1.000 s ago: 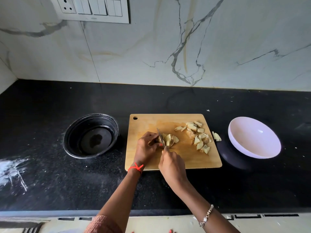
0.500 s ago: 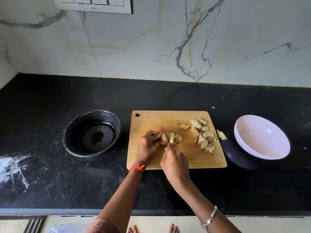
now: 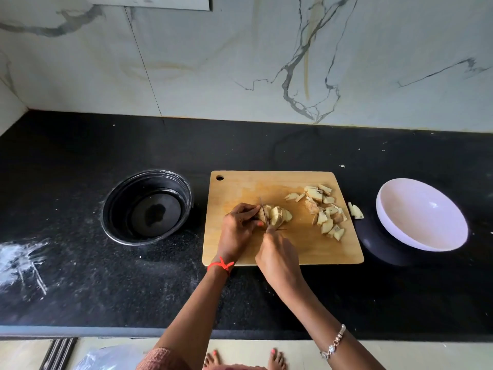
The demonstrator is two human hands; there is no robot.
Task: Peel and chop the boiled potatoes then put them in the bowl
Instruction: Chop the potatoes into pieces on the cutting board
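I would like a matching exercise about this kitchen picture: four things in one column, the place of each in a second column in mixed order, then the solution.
1 white bowl
2 black pot
3 knife
4 pile of potato pieces

a in the right hand
b on the cutting board
c left of the board
d right of the board

Pairs: 1-d, 2-c, 3-a, 4-b

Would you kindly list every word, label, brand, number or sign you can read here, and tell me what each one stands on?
No readable text anywhere in this view.
The cutting board, white bowl, black bowl, knife and potato show no print or mark.
The switch plate at the top edge is cut off; no lettering shows on it.
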